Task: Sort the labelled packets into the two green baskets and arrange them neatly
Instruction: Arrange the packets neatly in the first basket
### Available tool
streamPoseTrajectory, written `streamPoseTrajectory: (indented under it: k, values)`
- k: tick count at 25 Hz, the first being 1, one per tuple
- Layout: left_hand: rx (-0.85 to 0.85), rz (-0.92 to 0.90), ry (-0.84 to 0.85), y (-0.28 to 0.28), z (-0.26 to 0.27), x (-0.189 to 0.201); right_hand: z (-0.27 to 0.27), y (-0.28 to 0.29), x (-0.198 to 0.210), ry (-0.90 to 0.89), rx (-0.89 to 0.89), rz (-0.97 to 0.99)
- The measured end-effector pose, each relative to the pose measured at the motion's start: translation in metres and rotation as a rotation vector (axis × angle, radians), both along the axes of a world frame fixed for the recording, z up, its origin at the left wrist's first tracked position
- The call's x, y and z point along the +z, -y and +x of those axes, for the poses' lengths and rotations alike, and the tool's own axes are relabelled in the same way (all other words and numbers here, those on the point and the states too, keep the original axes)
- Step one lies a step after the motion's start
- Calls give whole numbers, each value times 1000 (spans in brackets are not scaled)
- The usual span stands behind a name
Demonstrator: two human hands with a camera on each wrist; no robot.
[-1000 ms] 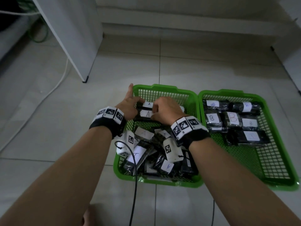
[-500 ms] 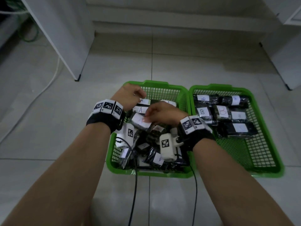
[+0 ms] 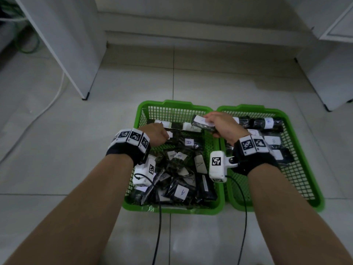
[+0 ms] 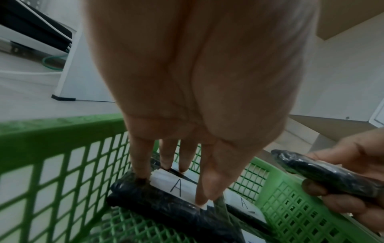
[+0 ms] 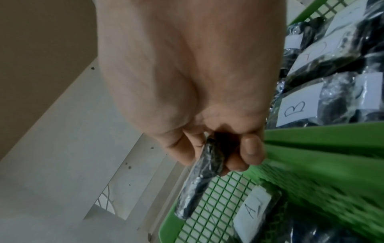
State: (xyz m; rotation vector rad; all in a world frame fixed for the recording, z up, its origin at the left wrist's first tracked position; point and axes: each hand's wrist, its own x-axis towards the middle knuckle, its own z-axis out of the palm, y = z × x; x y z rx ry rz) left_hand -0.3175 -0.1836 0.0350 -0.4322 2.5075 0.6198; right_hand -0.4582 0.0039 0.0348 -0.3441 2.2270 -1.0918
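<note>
Two green baskets stand side by side on the floor. The left basket (image 3: 172, 105) holds a loose pile of black packets labelled A (image 3: 181, 192). In the right basket (image 3: 248, 109) lie rows of packets labelled B (image 5: 297, 108). My left hand (image 3: 162, 134) reaches into the far end of the left basket. Its straight fingers (image 4: 143, 171) and thumb rest on an A packet (image 4: 166, 202) lying there. My right hand (image 3: 214, 121) grips a black packet (image 3: 200, 122) with a white label and holds it above the rims where the two baskets meet. The same packet (image 5: 207, 164) shows edge-on in the right wrist view.
A white cabinet panel with a black foot (image 3: 85, 97) stands at the back left, and a white cable (image 3: 47, 104) runs along the floor beside it. Another white unit (image 3: 324, 83) stands at the back right. Black wrist-camera cables (image 3: 158, 226) hang in front of the baskets.
My right hand has taken a packet out of the left basket, lifted it and carried it right toward the basket divide. My left hand stays at the far row of A packets.
</note>
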Motion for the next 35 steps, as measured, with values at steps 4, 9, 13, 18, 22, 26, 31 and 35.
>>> streamPoseTrajectory:
  k: [4, 9, 13, 18, 22, 26, 31, 35]
  values:
    - [-45, -11, 34, -1, -1, 3, 0, 4, -5, 28, 44, 28]
    - [-27, 10, 7, 4, 4, 6, -1, -3, -1, -288, 62, 15]
    - [80, 18, -49, 9, 4, 0, 3, 2, -11, -502, 135, 80]
    - [88, 47, 5, 5, 6, 0, 0, 9, -20, -687, 267, 328]
    - [19, -3, 95, 2, 4, 0, 0, 30, -23, -912, 436, 582]
    - [-19, -11, 108, 5, 2, 4, 4, 48, -32, -879, 374, 615]
    - [-25, -9, 105, 4, 2, 6, 7, 54, -30, -858, 379, 663]
    - [-35, -16, 110, 6, 0, 3, 15, 59, -29, -850, 432, 625]
